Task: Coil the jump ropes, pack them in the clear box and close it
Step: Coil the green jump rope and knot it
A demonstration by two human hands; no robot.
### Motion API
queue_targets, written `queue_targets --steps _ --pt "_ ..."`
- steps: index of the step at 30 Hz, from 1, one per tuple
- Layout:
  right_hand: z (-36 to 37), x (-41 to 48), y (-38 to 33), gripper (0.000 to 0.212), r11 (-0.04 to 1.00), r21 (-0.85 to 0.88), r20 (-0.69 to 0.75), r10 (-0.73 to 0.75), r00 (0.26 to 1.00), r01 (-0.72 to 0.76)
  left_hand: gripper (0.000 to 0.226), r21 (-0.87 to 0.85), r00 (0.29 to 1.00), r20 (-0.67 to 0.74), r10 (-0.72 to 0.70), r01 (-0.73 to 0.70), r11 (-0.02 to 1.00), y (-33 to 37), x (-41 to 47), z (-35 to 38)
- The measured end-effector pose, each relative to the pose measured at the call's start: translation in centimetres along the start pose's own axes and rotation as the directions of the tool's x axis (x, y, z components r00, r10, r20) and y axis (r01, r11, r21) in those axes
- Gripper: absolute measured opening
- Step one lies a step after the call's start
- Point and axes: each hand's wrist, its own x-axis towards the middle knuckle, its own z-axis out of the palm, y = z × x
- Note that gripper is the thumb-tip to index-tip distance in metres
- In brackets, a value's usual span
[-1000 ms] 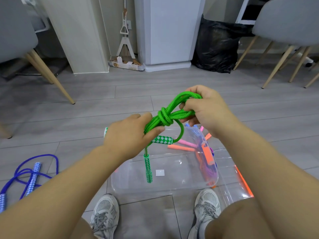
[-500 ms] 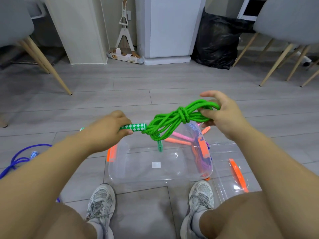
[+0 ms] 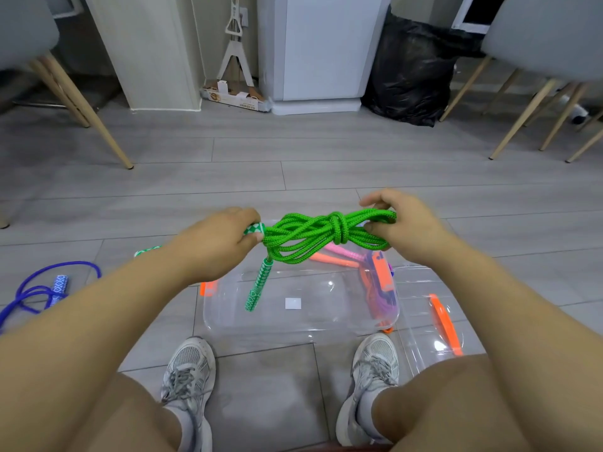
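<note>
The soft, light green rope (image 3: 321,238) (knotted mid-frame) flops; left hand (image 3: 215,246) grips a handle, right hand (image 3: 403,225) pinches the loops.

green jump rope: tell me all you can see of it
The green jump rope is a braided cord, gathered into a bundle of loops and tied round its middle with a knot. It is held level in the air above the open clear box. The left hand grips one green-and-white checked handle; the right hand pinches the loops at the other end. The second handle hangs down free toward the box.
</note>
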Motion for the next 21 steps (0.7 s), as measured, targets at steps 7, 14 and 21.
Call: queue_targets --steps 7,14,21 --pt "-0.3 -0.1 0.6 0.012 0.975 -0.223 0.0 -0.008 1.0 0.008 0.023 -0.003 0.997 -0.063 -0.036 0.036 0.999 0.2 -0.3 -0.3" --pt "-1.9 -0.7 1.6 0.007 0.976 -0.206 -0.037 0.066 0.997 -0.072 0.019 -0.092 0.997 -0.068 -0.026 0.019 0.996 -2.4 -0.6 -0.8" --pt "-2.0 -0.7 1.0 0.009 0.997 -0.021 -0.097 0.066 0.993 -0.068 0.012 -0.09 0.988 -0.139 -0.059 0.047 0.995 -1.8 0.5 0.1"
